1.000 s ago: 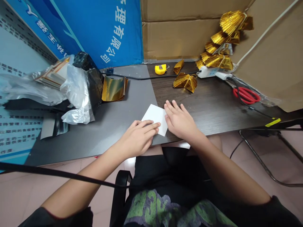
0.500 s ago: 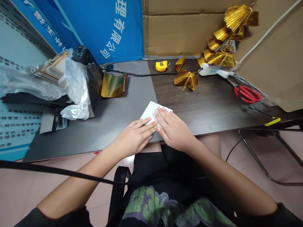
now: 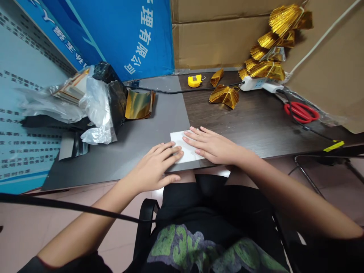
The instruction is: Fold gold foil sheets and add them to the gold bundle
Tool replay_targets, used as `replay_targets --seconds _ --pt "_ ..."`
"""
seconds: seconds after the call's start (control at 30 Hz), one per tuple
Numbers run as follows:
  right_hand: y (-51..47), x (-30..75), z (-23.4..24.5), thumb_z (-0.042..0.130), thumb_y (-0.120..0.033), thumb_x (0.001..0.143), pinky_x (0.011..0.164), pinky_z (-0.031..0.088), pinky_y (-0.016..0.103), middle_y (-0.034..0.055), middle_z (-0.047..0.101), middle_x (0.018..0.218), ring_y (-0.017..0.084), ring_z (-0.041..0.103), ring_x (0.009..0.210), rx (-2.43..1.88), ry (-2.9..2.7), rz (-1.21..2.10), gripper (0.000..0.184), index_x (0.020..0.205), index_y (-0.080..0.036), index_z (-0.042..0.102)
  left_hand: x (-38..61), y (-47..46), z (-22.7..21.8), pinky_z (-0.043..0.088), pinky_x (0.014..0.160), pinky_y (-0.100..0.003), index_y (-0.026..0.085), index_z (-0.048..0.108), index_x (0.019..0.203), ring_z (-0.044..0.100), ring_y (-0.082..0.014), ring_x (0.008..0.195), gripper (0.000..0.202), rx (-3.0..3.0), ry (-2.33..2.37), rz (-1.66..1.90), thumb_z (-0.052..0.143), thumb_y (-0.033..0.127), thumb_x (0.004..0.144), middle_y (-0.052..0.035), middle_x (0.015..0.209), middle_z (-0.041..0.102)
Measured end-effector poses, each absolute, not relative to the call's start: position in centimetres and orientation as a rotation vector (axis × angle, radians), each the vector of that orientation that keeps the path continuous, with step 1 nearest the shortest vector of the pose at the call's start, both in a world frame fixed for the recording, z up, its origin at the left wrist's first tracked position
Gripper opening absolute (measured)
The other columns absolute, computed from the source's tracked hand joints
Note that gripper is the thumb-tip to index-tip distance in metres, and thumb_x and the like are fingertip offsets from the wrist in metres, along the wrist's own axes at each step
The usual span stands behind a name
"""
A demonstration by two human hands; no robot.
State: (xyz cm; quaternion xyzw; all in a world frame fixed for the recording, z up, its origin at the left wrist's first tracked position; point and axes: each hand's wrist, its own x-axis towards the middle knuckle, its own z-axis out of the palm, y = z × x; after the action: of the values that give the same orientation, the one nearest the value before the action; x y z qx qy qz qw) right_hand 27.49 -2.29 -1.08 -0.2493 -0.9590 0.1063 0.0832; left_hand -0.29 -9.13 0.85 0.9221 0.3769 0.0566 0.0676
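Observation:
A white sheet of paper (image 3: 186, 151) lies flat at the near edge of the table (image 3: 250, 121). My left hand (image 3: 153, 170) rests on its left corner with fingers stretched out and the thumb hanging over the table edge. My right hand (image 3: 212, 146) lies flat across the sheet, fingers pointing left and pressing it down. Both hands are open on the paper and nearly touch at the fingertips.
Folded gold foil fans (image 3: 224, 96) lie behind, with more stacked (image 3: 270, 49) at the back right. A yellow tape measure (image 3: 195, 80), a power strip (image 3: 256, 84), red scissors (image 3: 301, 112), gold foil sheets (image 3: 139, 104) and plastic bags (image 3: 96, 106) are on the table. Cardboard (image 3: 216, 34) stands behind.
The sheet has turned from a diamond to lie squarer to the table edge. My right hand slid left across it and now lies flatter. My left hand stayed on the left corner.

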Motion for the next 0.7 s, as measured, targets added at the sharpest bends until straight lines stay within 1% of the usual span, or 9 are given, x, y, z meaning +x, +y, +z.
replay_targets --seconds 0.07,0.13,0.17,0.23,0.33,0.43,0.5,0.6,0.7 --pt "-1.4 27.9 -1.0 0.035 -0.033 0.108 0.126 0.021 0.057 0.0109 0.028 0.166 0.027 0.018 0.158 -0.609 -2.92 0.375 0.058 0.162 -0.015 0.027 0.2 -10.0 0.5 0.053 0.112 -0.038 0.028 0.056 0.138 0.055 -0.022 0.138 0.051 2.914 1.067 0.29 0.061 0.047 0.091 -0.0043 0.136 0.066" --pt "-0.7 28.1 -0.8 0.035 -0.032 0.107 0.128 0.017 0.055 0.0088 0.025 0.167 0.024 0.016 0.158 -0.472 -2.972 0.414 0.058 0.162 -0.016 0.027 0.6 -10.8 0.1 0.052 0.099 -0.029 0.026 0.065 0.123 0.062 -0.0163 0.126 0.03 3.026 1.048 0.48 0.061 0.03 0.093 -0.0005 0.119 0.074" --pt "-0.2 28.2 -0.6 0.035 -0.032 0.107 0.128 0.015 0.054 0.0078 0.024 0.168 0.024 0.015 0.158 -0.405 -2.991 0.43 0.058 0.162 -0.017 0.028 0.9 -11.0 0.0 0.05 0.094 -0.026 0.026 0.068 0.117 0.063 -0.0144 0.121 0.025 3.047 1.052 0.564 0.061 0.025 0.093 0.001 0.112 0.075" --pt "0.7 28.2 -0.4 0.036 -0.034 0.107 0.129 0.015 0.052 0.0068 0.022 0.169 0.023 0.016 0.158 -0.292 -3.015 0.46 0.057 0.162 -0.018 0.03 1.4 -10.9 0.1 0.046 0.086 -0.024 0.026 0.07 0.108 0.065 -0.0111 0.11 0.018 2.985 1.088 0.65 0.062 0.023 0.093 0.003 0.102 0.076" --pt "2.4 27.7 -0.3 0.038 -0.038 0.107 0.128 0.017 0.05 0.0061 0.024 0.168 0.022 0.019 0.158 -0.189 -3.023 0.509 0.057 0.161 -0.021 0.033 2.1 -9.5 0.9 0.043 0.079 -0.022 0.027 0.072 0.099 0.064 -0.0061 0.091 0.015 2.717 1.2 0.601 0.058 0.026 0.095 0.0036 0.096 0.075" --pt "4.1 26.8 -0.5 0.044 -0.041 0.105 0.127 0.021 0.047 0.01 0.031 0.166 0.022 0.026 0.156 -0.131 -2.991 0.558 0.063 0.161 -0.015 0.03 2.9 -7.2 1.8 0.04 0.079 -0.023 0.026 0.073 0.1 0.061 -0.0062 0.087 0.023 2.582 1.26 0.503 0.051 0.032 0.098 0.0028 0.096 0.075" --pt "5.0 26.2 -0.7 0.049 -0.041 0.102 0.126 0.026 0.046 0.015 0.039 0.162 0.023 0.035 0.152 -0.094 -2.946 0.572 0.065 0.157 -0.009 0.034 3.7 -6.0 2.0 0.04 0.083 -0.024 0.026 0.073 0.098 0.062 -0.0075 0.092 0.025 2.596 1.261 0.476 0.051 0.036 0.098 0.0024 0.096 0.076" --pt "5.8 25.7 -0.8 0.056 -0.039 0.099 0.121 0.036 0.045 0.0161 0.05 0.154 0.025 0.048 0.142 -0.046 -2.895 0.597 0.048 0.138 -0.012 0.054 4.8 -5.5 1.7 0.038 0.089 -0.028 0.027 0.072 0.102 0.062 -0.0099 0.102 0.02 2.731 1.357 0.527 0.054 0.035 0.097 0.0016 0.103 0.075" --pt "6.1 25.7 -0.7 0.059 -0.037 0.097 0.114 0.044 0.045 0.013 0.055 0.147 0.025 0.053 0.136 -0.024 -2.876 0.587 0.032 0.122 -0.017 0.063 5.7 -6.1 1.1 0.036 0.094 -0.032 0.029 0.071 0.098 0.059 -0.011 0.103 0.01 2.936 1.464 0.644 0.062 0.031 0.094 0.0026 0.102 0.074"
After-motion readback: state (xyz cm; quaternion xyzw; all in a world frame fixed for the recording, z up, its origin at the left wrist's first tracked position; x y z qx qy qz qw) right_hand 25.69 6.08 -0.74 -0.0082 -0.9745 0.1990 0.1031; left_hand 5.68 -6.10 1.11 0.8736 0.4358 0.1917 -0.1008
